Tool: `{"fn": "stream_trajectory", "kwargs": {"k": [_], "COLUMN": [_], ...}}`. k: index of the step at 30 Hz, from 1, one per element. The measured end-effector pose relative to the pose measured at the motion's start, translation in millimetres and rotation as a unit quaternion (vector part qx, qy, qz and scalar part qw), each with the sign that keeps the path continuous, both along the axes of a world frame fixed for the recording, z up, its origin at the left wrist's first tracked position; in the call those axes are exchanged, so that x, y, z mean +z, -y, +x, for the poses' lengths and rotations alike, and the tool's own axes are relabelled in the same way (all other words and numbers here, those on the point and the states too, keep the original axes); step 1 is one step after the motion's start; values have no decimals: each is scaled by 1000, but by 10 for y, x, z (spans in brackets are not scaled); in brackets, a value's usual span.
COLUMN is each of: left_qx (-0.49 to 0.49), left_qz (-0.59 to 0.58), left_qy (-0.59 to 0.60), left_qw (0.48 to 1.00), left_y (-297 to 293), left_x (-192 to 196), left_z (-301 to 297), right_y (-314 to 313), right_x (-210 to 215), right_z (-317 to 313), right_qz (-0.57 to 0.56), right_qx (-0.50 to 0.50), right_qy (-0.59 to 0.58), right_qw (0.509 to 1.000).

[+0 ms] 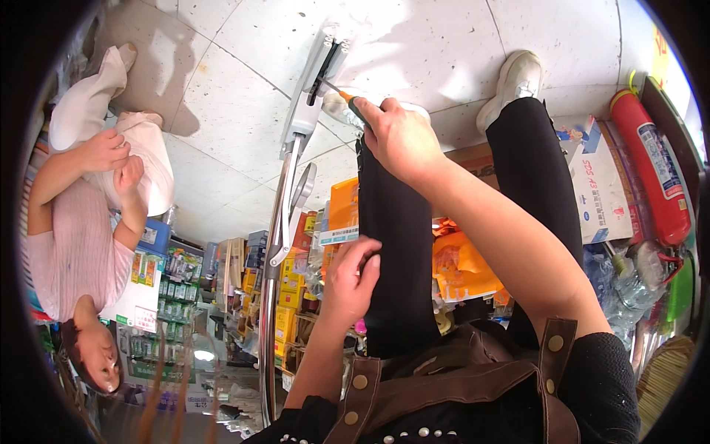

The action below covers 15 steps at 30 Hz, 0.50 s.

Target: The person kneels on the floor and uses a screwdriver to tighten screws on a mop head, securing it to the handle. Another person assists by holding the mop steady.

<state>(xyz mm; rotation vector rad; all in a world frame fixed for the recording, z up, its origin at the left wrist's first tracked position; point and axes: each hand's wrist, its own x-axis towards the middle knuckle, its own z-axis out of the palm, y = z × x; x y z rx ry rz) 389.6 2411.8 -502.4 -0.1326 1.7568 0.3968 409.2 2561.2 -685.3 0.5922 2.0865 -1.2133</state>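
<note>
My right hand [405, 142] is closed round the dark handle of a screwdriver [347, 97], which has an orange collar. Its thin shaft points left into the grey head of a mop [305, 111], where the tip is lost from sight in a dark slot. A shiny metal pole [271, 318] runs from that head down toward my left side, with a lever [302, 186] and a linkage rod along it. Beside my black-trousered leg, my left hand [349, 280] hangs with loosely bent fingers, thumb apart and nothing in it. It is apart from the pole.
Another person [81, 214] is at the left, hands together. A red fire extinguisher [654, 166] and a white carton [603, 185] stand on the right. Orange packages [464, 263] lie beyond my legs, and shelves of boxed goods [290, 303] fill the lower left. Pale tiles [237, 96] cover the floor.
</note>
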Motion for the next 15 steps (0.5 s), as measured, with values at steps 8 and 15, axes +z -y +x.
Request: {"fn": "stream_trajectory", "kwargs": {"k": [8,15], "left_qx": [-369,-190], "left_qz": [-241,-212], "left_qy": [-61,-93], "left_qw": [895,954], "left_y": [180,510], "left_x": [-1192,-1523], "left_z": [-719,-571], "right_y": [-160,-191], "right_x": [9,-109], "right_z": [14,-11], "right_qz": [-27,-42], "right_qx": [-50,-78], "right_qy": [2,17], "right_qw": [998,996]}}
